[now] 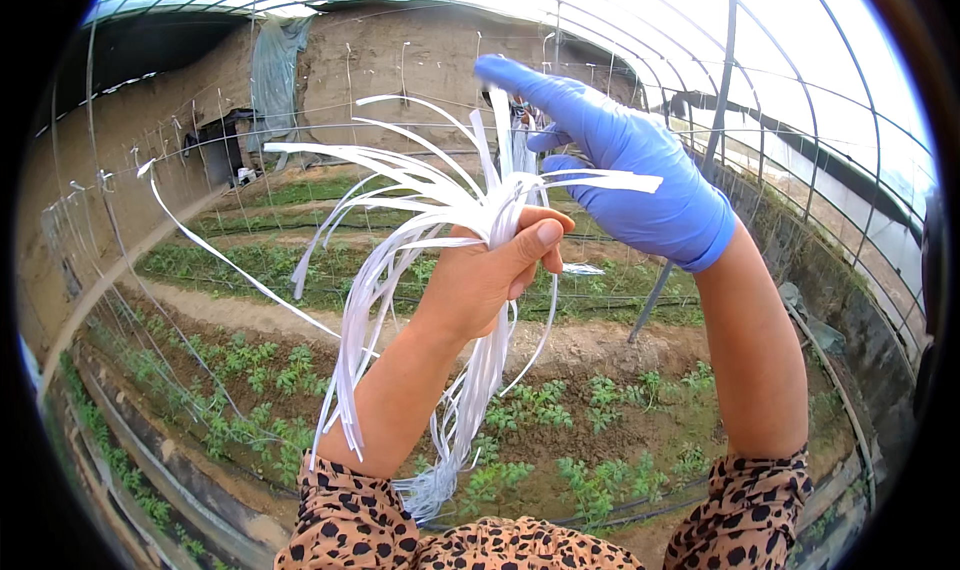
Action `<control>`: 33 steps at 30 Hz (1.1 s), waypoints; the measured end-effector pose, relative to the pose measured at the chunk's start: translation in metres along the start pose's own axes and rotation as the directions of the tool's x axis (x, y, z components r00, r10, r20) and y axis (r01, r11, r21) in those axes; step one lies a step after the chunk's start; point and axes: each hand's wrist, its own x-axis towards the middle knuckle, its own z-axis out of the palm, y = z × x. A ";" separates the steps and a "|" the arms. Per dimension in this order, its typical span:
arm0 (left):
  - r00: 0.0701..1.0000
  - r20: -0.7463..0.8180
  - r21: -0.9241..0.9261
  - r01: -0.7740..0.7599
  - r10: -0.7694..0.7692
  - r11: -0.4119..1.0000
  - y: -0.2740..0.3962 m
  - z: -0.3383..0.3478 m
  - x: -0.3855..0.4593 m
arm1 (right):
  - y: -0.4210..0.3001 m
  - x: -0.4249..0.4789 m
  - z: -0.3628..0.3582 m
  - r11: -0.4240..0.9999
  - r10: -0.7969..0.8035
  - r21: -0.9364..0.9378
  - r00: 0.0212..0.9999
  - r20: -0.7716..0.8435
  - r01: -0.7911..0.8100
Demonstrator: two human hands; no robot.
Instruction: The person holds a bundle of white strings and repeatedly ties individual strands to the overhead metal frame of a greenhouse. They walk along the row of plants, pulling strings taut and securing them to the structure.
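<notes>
My bare left hand (pixel 495 274) is closed around a bundle of flat white plastic strips (pixel 472 352). Their ends fan out above the fist, and long tails hang below it past my forearm. My right hand (pixel 637 165), in a blue glove, is raised at the right of the bundle with its fingers extended. Some strips pass close by its fingers; whether it pinches any of them is unclear. Behind the fingers, more strips hang near a wire, partly hidden.
Thin horizontal wires (pixel 322 127) cross the greenhouse in front of me, with strings hanging at the left. A slanted metal pole (pixel 721 105) stands behind my right hand. Rows of young green plants (pixel 600 487) and black hoses cover the soil below. An earthen wall (pixel 420 52) rises behind.
</notes>
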 end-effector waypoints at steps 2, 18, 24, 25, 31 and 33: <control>0.999 0.047 0.003 0.010 -0.010 1.000 0.003 -0.002 0.005 | 0.009 0.014 0.001 0.976 -0.174 -0.137 0.984 -0.031 0.169; 0.972 -0.100 0.105 -0.200 0.210 0.974 0.041 -0.010 0.018 | 0.053 0.039 -0.019 0.939 -0.329 -0.020 0.913 0.240 0.344; 0.948 -0.178 0.126 -0.244 0.264 0.961 0.035 -0.006 0.017 | 0.048 0.037 -0.015 0.962 -0.265 0.151 0.920 0.290 0.229; 0.940 -0.187 0.133 -0.263 0.285 0.956 0.033 -0.005 0.017 | 0.046 0.033 -0.015 0.972 -0.234 0.059 0.922 0.309 0.227; 0.913 -0.312 -0.017 -0.282 0.263 0.959 0.019 -0.013 0.017 | 0.043 0.024 -0.008 0.969 -0.228 0.120 0.968 0.106 0.215; 0.882 -0.405 -0.138 -0.319 0.240 0.938 0.013 -0.027 0.010 | 0.046 0.023 -0.008 0.973 -0.176 0.173 0.975 0.136 0.151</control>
